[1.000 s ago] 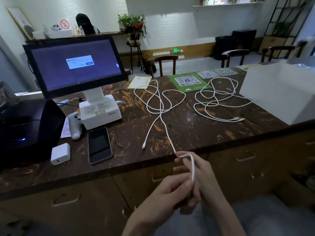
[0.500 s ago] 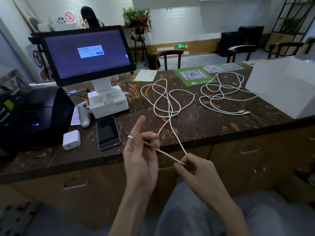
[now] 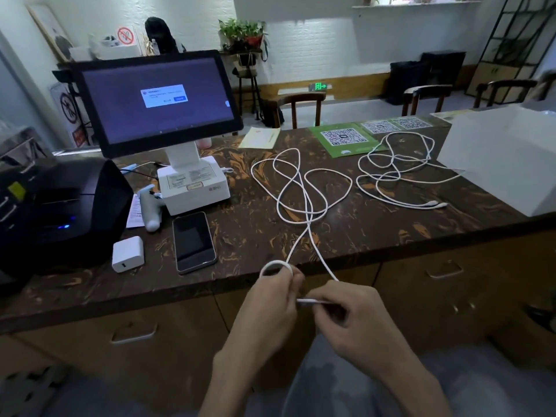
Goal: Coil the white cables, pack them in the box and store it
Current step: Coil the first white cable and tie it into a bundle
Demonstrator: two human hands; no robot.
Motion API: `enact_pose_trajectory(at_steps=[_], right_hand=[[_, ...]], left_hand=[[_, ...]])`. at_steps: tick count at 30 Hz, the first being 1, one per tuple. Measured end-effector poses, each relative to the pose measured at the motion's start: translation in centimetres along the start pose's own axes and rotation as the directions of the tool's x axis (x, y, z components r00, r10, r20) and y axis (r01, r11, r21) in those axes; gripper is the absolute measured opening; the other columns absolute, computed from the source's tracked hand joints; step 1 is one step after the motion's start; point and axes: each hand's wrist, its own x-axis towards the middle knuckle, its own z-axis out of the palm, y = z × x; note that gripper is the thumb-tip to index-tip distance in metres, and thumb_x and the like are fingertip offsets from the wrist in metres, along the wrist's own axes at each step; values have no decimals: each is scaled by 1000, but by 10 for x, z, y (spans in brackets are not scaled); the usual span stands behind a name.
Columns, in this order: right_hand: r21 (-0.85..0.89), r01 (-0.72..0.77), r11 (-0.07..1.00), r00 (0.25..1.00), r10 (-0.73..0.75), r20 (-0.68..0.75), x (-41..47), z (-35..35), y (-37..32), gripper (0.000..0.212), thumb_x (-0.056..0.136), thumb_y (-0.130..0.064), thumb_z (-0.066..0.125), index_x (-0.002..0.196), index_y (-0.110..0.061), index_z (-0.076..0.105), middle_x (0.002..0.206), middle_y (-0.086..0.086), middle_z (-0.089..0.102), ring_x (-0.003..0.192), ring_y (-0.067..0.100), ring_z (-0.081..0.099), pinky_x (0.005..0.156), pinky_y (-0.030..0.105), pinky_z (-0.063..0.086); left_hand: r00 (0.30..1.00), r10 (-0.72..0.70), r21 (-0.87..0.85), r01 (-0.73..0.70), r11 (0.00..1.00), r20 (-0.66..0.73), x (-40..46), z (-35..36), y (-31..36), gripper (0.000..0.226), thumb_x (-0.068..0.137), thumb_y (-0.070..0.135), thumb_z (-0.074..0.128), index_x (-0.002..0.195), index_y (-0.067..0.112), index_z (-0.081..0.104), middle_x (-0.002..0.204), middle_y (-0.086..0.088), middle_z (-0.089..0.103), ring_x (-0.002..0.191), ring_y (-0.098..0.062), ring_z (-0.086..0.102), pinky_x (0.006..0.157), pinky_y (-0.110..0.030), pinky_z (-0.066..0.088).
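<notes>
A dark phone [image 3: 194, 240] lies at nine o'clock on the worktop [image 3: 361, 230]. At six o'clock, the left hand [image 3: 267, 305] pinches a small loop of the white cable [image 3: 304, 191]; the right hand [image 3: 352, 314] pinches its plug end. A second cable [image 3: 394, 170] lies at two o'clock, touching the white box [image 3: 505, 155].

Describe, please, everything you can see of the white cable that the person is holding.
The white cable is thin, round and smooth, plastic-looking. Most of it lies in loose, overlapping loops on the dark marbled counter, apart from the second cable to its right. Two strands run off the near edge to the hands. The left hand holds one small finished loop above its fingers; the right hand pinches the end, whose plug shows between the hands.
</notes>
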Motion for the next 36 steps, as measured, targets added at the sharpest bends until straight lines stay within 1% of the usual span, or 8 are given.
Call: enact_pose_trajectory(at_steps=[5,8,12,18,25,30,33,36], right_hand=[[-89,-44,995,983,28,-180,5,-3,10,15,80,-16,77,94,-22,74,89,-14,63,85,5,60,75,28,51],[-69,-132,989,955,108,-277,20,-4,10,22,76,-21,83,96,-20,74,99,-8,58,94,3,57,83,12,46],[52,-321,946,866,315,-389,42,0,2,22,82,-36,77,99,-24,71,103,-5,52,87,0,55,71,3,42],[278,-381,882,838,456,-300,52,3,8,14,85,-35,76,94,-24,76,90,-9,71,85,2,65,69,9,49],[525,-303,795,804,509,-307,42,24,12,11,90,-14,71,97,-21,76,95,0,74,89,11,71,72,20,55],[329,-323,887,891,403,-211,36,36,14,17,91,-39,66,89,-24,73,102,-9,67,98,5,64,85,27,54],[350,-292,890,915,367,-170,29,38,11,15,93,-30,67,82,-20,71,77,-3,70,71,8,65,59,22,52],[321,-229,919,937,297,-182,24,38,7,13,91,-20,70,79,-14,68,69,-5,66,63,1,63,55,9,45]], left_hand=[[981,-67,-103,86,991,183,-3,-9,-1,46,100,51,34,71,25,57,65,5,53,57,-11,48,61,-43,48],[952,-46,-227,119,967,301,-4,-17,1,68,90,71,25,67,18,61,59,4,46,53,-12,41,55,-33,35],[922,53,-409,117,905,383,-10,-24,1,55,99,52,38,54,24,51,52,1,38,47,-15,33,52,-31,30],[809,32,-636,436,637,587,2,-29,0,62,97,41,36,38,22,45,35,6,32,34,-10,25,44,-28,19],[828,411,-921,377,95,381,-7,-25,-7,42,97,34,37,56,23,38,42,10,30,37,-7,25,40,-21,18],[937,343,-892,210,-401,66,-5,-31,5,33,103,28,36,73,16,42,56,3,29,52,-15,27,56,-27,22],[990,122,-906,-12,-422,-69,-3,-34,14,20,103,20,35,94,10,50,67,1,32,63,-15,36,67,-28,36],[973,-113,-928,-225,-297,-200,5,-33,19,23,102,17,31,105,11,53,71,3,40,67,-13,45,73,-26,47]])
